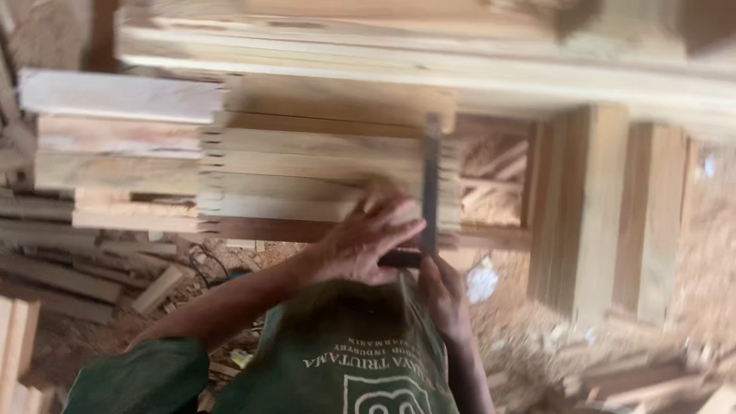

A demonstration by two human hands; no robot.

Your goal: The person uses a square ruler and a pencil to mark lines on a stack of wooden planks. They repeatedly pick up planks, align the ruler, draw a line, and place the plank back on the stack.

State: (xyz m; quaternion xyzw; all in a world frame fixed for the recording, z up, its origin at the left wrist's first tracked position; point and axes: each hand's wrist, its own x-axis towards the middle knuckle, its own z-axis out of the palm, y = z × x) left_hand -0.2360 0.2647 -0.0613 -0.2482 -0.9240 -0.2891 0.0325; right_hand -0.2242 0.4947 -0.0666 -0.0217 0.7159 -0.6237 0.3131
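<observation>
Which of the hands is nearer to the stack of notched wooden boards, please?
Left. The left hand lies on the stack's near edge, beside the try square; the right hand sits below the stack, at the square's stock.

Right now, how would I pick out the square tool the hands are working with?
Find the row of pale wooden boards laid side by side at centre. The try square lies across their right part, its dark narrow blade crossing every board. Left hand presses beside it; right hand is at its lower end.
</observation>
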